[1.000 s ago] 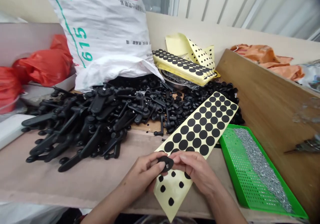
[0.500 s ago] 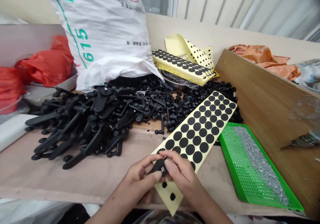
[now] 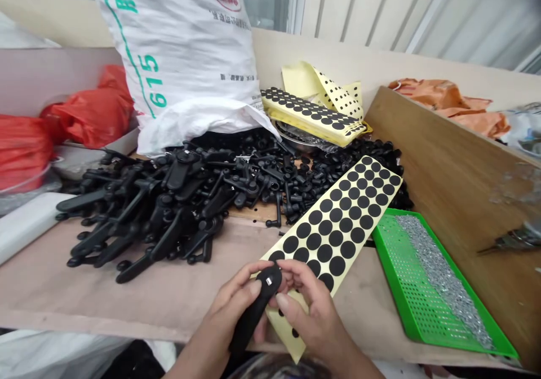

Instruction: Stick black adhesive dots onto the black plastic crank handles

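Note:
My left hand (image 3: 230, 305) grips a long black plastic lever part (image 3: 253, 311) near the table's front edge. Its round head, with a small metal insert, points up and away from me. My right hand (image 3: 310, 311) pinches that round head from the right, fingers curled on it. Both hands rest over the near end of a yellow backing sheet (image 3: 338, 227) covered with black round pads; that end has only small black dots left on it. A big heap of the same black lever parts (image 3: 160, 204) lies behind and to the left.
A green perforated tray (image 3: 406, 289) with small silver screws sits at the right. A wooden board (image 3: 456, 176) slopes beside it. A white woven sack (image 3: 186, 57), more pad sheets (image 3: 313, 114), red bags (image 3: 88, 108) and an orange cloth (image 3: 448, 100) stand at the back.
The part has turned in my hands: earlier only its round head showed between my fingers, now its long handle lies down through my left hand. Both hands have drawn slightly nearer to me.

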`<state>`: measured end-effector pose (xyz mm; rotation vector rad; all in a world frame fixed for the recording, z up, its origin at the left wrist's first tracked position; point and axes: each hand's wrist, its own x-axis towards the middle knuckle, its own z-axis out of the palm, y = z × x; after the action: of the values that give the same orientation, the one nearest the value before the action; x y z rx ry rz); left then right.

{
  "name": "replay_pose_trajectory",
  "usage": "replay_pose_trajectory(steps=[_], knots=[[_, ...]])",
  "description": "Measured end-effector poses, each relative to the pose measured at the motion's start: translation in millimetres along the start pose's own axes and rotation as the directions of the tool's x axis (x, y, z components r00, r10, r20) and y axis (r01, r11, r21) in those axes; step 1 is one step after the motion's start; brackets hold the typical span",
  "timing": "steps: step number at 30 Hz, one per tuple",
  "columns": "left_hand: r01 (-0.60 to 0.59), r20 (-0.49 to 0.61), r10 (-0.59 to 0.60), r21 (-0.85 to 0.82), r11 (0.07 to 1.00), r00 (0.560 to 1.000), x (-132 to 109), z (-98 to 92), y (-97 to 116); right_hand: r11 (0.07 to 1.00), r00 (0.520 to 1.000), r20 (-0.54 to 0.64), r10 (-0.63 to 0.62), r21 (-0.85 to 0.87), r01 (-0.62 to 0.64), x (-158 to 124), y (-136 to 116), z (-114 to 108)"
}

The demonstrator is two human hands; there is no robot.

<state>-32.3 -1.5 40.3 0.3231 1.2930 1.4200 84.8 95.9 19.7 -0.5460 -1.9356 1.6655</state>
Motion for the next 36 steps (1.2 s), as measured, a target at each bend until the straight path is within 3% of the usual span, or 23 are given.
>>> replay_pose_trajectory(steps=[6, 9, 12, 17, 21, 23, 27, 31, 36], knots=[[0.04, 0.036, -0.041, 0.028, 0.999, 0.999, 1, -1.1, -5, 0.997, 0.999, 0.016, -0.046, -0.068, 0.047, -4, 2, -11], [-0.042, 0.145, 0.025, 0.116, 0.992, 0.989, 5, -4.7, -4, 0.996, 0.999, -0.003, -0.042, -0.083, 0.041, -4, 2, -14], [-0.097, 0.213, 0.074, 0.101, 0.99, 0.974, 7, -4.8, -1, 0.996, 0.999, -0.013, -0.046, -0.082, 0.045, -2, -1, -15], [-0.033, 0.129, 0.019, 0.109, 0.994, 0.991, 8, 0.4, -3, 0.995, 0.998, -0.057, 0.012, -0.098, -0.017, 3, -7, -20], [-0.137, 0.062, 0.127, 0.204, 0.969, 0.99, 9, 2.8, -5, 0.996, 0.998, -0.053, 0.019, -0.087, -0.024, 2, -5, -23], [-0.162, 0.095, 0.145, 0.206, 0.965, 0.985, 12, 3.0, -5, 0.996, 0.999, -0.04, -0.004, -0.086, 0.0, 1, -2, -23], [-0.068, 0.211, 0.05, 0.075, 0.995, 0.976, 17, 2.9, -9, 0.992, 0.998, -0.061, -0.023, -0.127, 0.015, 1, 1, -21], [-0.079, 0.174, 0.077, 0.004, 0.997, 0.982, 21, 4.3, -15, 0.971, 0.988, -0.106, -0.109, -0.224, 0.083, -3, -2, -24], [-0.141, 0.14, 0.147, -0.046, 0.989, 0.979, 19, 9.7, -17, 0.923, 0.956, -0.026, -0.291, -0.271, 0.274, -11, -7, -27]])
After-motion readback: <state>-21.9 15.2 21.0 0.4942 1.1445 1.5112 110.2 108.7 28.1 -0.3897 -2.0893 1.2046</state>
